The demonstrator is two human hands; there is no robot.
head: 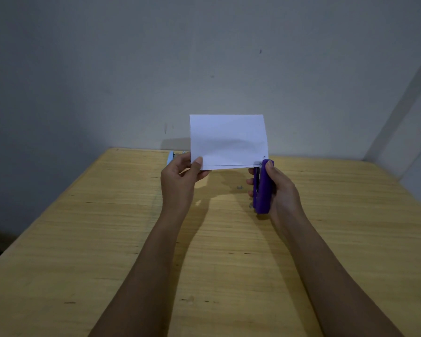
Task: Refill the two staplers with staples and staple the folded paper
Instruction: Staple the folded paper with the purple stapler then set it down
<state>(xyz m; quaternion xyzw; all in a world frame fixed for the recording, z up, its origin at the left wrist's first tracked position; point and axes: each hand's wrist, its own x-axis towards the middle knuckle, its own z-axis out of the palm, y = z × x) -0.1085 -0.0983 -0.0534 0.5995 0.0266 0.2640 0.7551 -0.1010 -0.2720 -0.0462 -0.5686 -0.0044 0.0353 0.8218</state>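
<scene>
The folded white paper (227, 141) is held upright above the wooden table (83, 239). My left hand (180, 181) pinches its lower left corner between thumb and fingers. My right hand (277, 190) grips the purple stapler (263, 190), which stands nearly vertical with its jaws closed over the paper's lower right corner. A small staple mark shows on the paper just above the stapler's tip. A light blue stapler (171, 158) lies at the table's far edge, mostly hidden behind my left hand and the paper.
A small strip of loose staples (240, 187) lies on the table between my hands. A grey wall rises right behind the far edge of the table. The table's left edge drops off to a dark floor.
</scene>
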